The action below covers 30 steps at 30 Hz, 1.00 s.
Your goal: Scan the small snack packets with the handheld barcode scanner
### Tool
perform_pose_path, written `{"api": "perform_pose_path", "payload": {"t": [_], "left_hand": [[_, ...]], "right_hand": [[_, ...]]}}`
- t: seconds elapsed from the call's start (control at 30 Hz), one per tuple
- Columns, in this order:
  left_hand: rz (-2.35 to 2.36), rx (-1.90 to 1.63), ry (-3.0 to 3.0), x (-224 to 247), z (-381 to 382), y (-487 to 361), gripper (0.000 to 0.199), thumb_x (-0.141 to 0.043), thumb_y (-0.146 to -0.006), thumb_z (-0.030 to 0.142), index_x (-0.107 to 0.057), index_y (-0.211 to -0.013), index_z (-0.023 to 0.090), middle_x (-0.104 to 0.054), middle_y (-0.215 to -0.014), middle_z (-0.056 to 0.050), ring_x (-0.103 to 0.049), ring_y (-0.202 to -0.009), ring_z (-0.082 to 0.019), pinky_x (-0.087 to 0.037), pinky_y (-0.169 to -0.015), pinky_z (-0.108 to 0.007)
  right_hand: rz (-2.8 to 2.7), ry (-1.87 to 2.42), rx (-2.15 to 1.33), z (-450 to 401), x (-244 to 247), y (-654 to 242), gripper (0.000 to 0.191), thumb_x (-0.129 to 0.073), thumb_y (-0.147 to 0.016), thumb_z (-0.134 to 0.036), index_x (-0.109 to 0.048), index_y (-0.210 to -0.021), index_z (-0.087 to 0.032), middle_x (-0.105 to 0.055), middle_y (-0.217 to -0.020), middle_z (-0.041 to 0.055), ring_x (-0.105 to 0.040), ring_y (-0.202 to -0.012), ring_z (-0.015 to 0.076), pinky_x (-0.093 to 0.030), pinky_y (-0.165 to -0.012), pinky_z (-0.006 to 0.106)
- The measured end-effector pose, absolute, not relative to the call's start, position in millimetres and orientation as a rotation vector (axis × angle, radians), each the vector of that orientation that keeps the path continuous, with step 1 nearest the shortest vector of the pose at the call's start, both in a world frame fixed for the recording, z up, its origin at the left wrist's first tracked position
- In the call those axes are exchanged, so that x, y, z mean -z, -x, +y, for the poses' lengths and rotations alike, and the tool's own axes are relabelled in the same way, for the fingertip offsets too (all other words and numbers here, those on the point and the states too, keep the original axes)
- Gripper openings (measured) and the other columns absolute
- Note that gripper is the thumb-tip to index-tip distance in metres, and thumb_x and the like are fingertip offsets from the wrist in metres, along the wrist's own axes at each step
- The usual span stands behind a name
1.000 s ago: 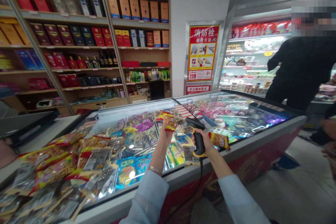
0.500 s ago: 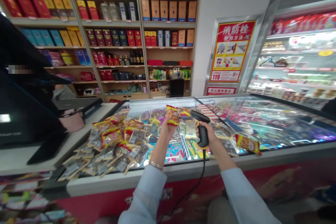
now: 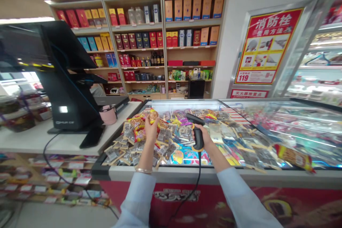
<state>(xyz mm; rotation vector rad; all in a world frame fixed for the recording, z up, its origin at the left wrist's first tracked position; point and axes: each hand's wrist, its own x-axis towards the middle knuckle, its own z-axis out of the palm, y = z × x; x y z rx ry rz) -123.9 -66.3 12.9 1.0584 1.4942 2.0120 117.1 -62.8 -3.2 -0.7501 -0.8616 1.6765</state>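
My left hand (image 3: 151, 129) grips a red and yellow snack packet (image 3: 153, 115), raised over a heap of packets. My right hand (image 3: 204, 138) is wrapped round the handle of a black barcode scanner (image 3: 198, 139), whose head points up and to the left. A cable hangs from the scanner's handle. Below my left hand, the heap holds red and yellow packets (image 3: 139, 132) and small clear packets with dark contents (image 3: 117, 152). More of the dark packets (image 3: 260, 153) lie on the glass to the right of the scanner, beside a single red and yellow packet (image 3: 294, 157).
The packets lie on a glass-topped chest freezer (image 3: 267, 114). At left, a counter (image 3: 64, 146) bears a black checkout terminal (image 3: 66, 89), a phone-like black slab (image 3: 92, 136) and a pink container (image 3: 108, 114). Shelves (image 3: 139, 48) of boxes and bottles stand behind.
The view has turned to the left. My left hand has moved the snack packet away from the scanner, to above the left heap. My right hand still holds the scanner.
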Motion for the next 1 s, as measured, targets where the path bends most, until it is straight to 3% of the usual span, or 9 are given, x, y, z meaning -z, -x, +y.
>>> {"api": "perform_pose_path", "payload": {"t": [0.07,0.17,0.23,0.33,0.43,0.53,0.63,1.0], "left_hand": [[1.871,-1.930,-1.198,-12.4,-73.3,135.8,0.063,-0.066,-0.075,0.036,-0.047,-0.132,0.019,-0.063,-0.123,-0.014,-0.059,-0.114,-0.028,-0.045,-0.098,-0.040],[2.245,-1.700,-1.320,-8.2,-82.2,141.0,0.070,-0.060,-0.081,0.040,-0.037,-0.142,0.015,-0.065,-0.117,-0.020,-0.063,-0.108,-0.034,-0.046,-0.094,-0.049],[2.375,-1.636,-1.382,-2.4,-84.8,139.7,0.071,-0.057,-0.082,0.042,-0.036,-0.143,0.014,-0.067,-0.113,-0.021,-0.065,-0.103,-0.035,-0.048,-0.090,-0.049],[2.421,-1.776,-1.545,8.8,-83.8,138.3,0.065,-0.055,-0.084,0.040,-0.038,-0.143,0.016,-0.061,-0.126,-0.018,-0.060,-0.113,-0.032,-0.047,-0.094,-0.045],[2.388,-1.971,-1.718,19.6,-80.5,140.3,0.053,-0.053,-0.086,0.035,-0.048,-0.136,0.017,-0.052,-0.138,-0.015,-0.051,-0.125,-0.028,-0.039,-0.106,-0.043],[2.299,-2.043,-1.832,27.9,-77.8,142.6,0.033,-0.051,-0.088,0.033,-0.064,-0.115,0.020,-0.054,-0.137,-0.011,-0.045,-0.131,-0.027,-0.030,-0.112,-0.047],[2.192,-2.083,-1.861,32.5,-76.7,141.8,0.024,-0.053,-0.087,0.032,-0.068,-0.103,0.023,-0.057,-0.134,-0.010,-0.044,-0.132,-0.027,-0.026,-0.113,-0.050],[2.290,-1.980,-1.750,31.2,-78.8,136.1,0.032,-0.050,-0.088,0.032,-0.065,-0.111,0.016,-0.060,-0.126,-0.016,-0.057,-0.115,-0.030,-0.043,-0.098,-0.044]], "right_hand": [[-0.849,0.746,-1.707,-61.1,8.4,-105.1,0.018,-0.061,-0.074,-0.034,-0.058,-0.069,-0.017,-0.056,-0.048,-0.0014,-0.049,-0.037,0.0096,-0.042,-0.035,0.019],[-0.827,0.762,-1.753,-59.4,17.9,-89.1,0.019,-0.060,-0.075,-0.034,-0.057,-0.067,-0.017,-0.056,-0.049,-0.0010,-0.050,-0.037,0.0094,-0.042,-0.036,0.019],[-0.809,0.777,-1.770,-58.3,24.3,-80.3,0.021,-0.060,-0.076,-0.035,-0.056,-0.065,-0.017,-0.056,-0.049,-0.0005,-0.050,-0.038,0.0095,-0.042,-0.036,0.019],[-0.796,0.789,-1.786,-56.5,32.8,-71.6,0.022,-0.059,-0.076,-0.035,-0.055,-0.063,-0.017,-0.055,-0.048,-0.0006,-0.049,-0.037,0.0092,-0.041,-0.037,0.019],[-0.790,0.819,-1.811,-55.0,39.4,-67.9,0.024,-0.058,-0.077,-0.036,-0.055,-0.062,-0.017,-0.055,-0.049,-0.0005,-0.049,-0.037,0.0090,-0.041,-0.037,0.019],[-0.784,0.823,-1.847,-54.0,44.2,-65.9,0.024,-0.058,-0.077,-0.037,-0.056,-0.064,-0.017,-0.055,-0.049,-0.0001,-0.050,-0.038,0.0094,-0.041,-0.038,0.019],[-0.797,0.801,-1.864,-53.2,47.8,-63.4,0.022,-0.058,-0.076,-0.037,-0.058,-0.066,-0.017,-0.056,-0.049,-0.0003,-0.049,-0.038,0.0095,-0.041,-0.038,0.019],[-0.786,0.810,-1.912,-51.7,55.7,-61.3,0.024,-0.057,-0.077,-0.037,-0.059,-0.066,-0.016,-0.055,-0.049,0.0000,-0.048,-0.039,0.0096,-0.042,-0.039,0.020]]}}
